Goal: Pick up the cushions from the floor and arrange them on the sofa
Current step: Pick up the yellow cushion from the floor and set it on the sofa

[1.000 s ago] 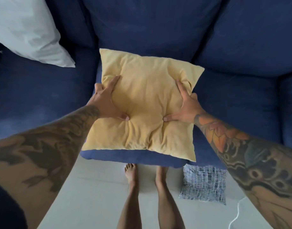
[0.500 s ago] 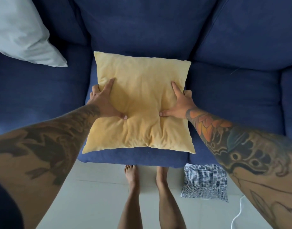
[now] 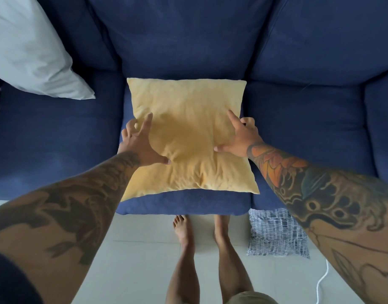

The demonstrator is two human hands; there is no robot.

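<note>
A yellow cushion (image 3: 188,137) lies flat on the middle seat of the blue sofa (image 3: 298,132), its far edge at the backrest. My left hand (image 3: 140,143) is at its left edge with the fingers spread and lifted; only the thumb and index finger touch the fabric. My right hand (image 3: 239,137) sits on its right edge, thumb and index finger on top and the other fingers curled at the side. A black-and-white patterned cushion (image 3: 274,233) lies on the floor at the sofa's foot, partly behind my right forearm.
A white pillow (image 3: 28,51) leans in the sofa's left corner. My bare feet (image 3: 182,229) stand on the pale tiled floor (image 3: 131,249) just in front of the middle seat. A white cable (image 3: 321,281) runs along the floor at the lower right.
The yellow cushion has been pushed back and squared up on the middle seat. My left hand's fingers have come off its edge and spread apart.
</note>
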